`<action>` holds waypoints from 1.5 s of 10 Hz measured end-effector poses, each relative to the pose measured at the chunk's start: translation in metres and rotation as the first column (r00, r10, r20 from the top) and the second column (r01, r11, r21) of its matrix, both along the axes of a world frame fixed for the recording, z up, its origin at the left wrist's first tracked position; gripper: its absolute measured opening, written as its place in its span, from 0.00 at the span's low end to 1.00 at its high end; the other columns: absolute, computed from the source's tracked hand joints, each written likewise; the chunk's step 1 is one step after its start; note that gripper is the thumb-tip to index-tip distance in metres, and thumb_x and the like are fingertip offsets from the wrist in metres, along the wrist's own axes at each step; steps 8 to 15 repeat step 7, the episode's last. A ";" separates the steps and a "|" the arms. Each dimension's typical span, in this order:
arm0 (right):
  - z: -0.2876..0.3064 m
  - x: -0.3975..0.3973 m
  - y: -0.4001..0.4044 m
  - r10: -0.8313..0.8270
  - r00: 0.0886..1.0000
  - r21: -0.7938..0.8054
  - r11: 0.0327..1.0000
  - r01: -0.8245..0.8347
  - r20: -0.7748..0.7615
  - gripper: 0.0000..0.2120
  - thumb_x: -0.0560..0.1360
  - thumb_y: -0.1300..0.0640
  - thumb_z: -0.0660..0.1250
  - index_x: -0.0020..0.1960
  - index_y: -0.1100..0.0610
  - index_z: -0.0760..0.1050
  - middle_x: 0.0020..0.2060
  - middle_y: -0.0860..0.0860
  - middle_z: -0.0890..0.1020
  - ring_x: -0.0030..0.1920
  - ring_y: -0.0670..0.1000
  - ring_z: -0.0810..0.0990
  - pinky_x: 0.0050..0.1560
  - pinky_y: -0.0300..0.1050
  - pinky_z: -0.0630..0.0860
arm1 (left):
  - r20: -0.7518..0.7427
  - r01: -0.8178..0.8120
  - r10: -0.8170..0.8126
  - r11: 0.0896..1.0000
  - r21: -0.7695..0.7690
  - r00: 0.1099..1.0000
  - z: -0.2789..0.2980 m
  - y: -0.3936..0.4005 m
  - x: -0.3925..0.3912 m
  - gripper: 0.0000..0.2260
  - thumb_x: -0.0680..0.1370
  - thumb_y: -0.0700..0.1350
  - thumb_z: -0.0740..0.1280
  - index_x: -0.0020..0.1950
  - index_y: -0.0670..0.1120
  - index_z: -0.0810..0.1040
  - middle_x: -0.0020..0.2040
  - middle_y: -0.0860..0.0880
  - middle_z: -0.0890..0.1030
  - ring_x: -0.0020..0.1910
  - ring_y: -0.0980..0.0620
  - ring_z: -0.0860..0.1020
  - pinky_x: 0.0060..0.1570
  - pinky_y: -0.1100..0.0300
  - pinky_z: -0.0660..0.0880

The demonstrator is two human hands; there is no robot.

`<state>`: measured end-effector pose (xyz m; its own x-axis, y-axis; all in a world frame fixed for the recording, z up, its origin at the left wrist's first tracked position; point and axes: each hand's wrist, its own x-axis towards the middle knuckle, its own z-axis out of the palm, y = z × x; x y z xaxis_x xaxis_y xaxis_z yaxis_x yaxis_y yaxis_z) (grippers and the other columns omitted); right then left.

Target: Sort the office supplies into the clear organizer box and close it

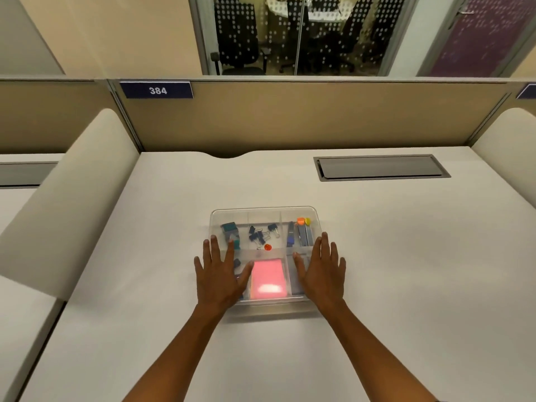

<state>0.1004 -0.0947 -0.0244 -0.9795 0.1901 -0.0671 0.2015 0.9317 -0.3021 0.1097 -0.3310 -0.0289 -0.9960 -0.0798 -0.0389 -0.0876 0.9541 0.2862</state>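
Note:
The clear organizer box (262,211) sits in the middle of the white desk with its clear lid on top. Inside I see a pink sticky-note pad (266,278), black binder clips (262,234), teal items (230,230), a red pin (267,247), staple strips (305,235) and orange and yellow pins (303,220). My left hand (219,271) lies flat on the lid's left side, fingers spread. My right hand (322,269) lies flat on the lid's right side, fingers spread. Neither hand holds anything.
A grey cable hatch (381,167) is set into the desk at the back right. A tan partition (290,117) with a "384" label (156,90) closes the far edge. Curved white dividers (72,198) flank both sides.

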 end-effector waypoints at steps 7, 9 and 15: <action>0.007 0.002 0.001 0.041 0.998 0.001 0.999 -0.041 0.054 0.42 0.73 0.28 0.47 0.78 0.49 0.37 0.79 0.51 0.41 0.79 0.58 0.45 0.75 0.65 0.45 | 0.022 0.022 -0.021 0.998 -0.057 1.000 0.007 0.004 -0.001 0.45 0.68 0.77 0.37 0.79 0.54 0.45 0.80 0.45 0.43 0.79 0.44 0.42 0.74 0.34 0.44; 0.007 0.002 0.001 0.041 0.998 0.001 0.999 -0.041 0.054 0.42 0.73 0.28 0.47 0.78 0.49 0.37 0.79 0.51 0.41 0.79 0.58 0.45 0.75 0.65 0.45 | 0.022 0.022 -0.021 0.998 -0.057 1.000 0.007 0.004 -0.001 0.45 0.68 0.77 0.37 0.79 0.54 0.45 0.80 0.45 0.43 0.79 0.44 0.42 0.74 0.34 0.44; 0.007 0.002 0.001 0.041 0.998 0.001 0.999 -0.041 0.054 0.42 0.73 0.28 0.47 0.78 0.49 0.37 0.79 0.51 0.41 0.79 0.58 0.45 0.75 0.65 0.45 | 0.022 0.022 -0.021 0.998 -0.057 1.000 0.007 0.004 -0.001 0.45 0.68 0.77 0.37 0.79 0.54 0.45 0.80 0.45 0.43 0.79 0.44 0.42 0.74 0.34 0.44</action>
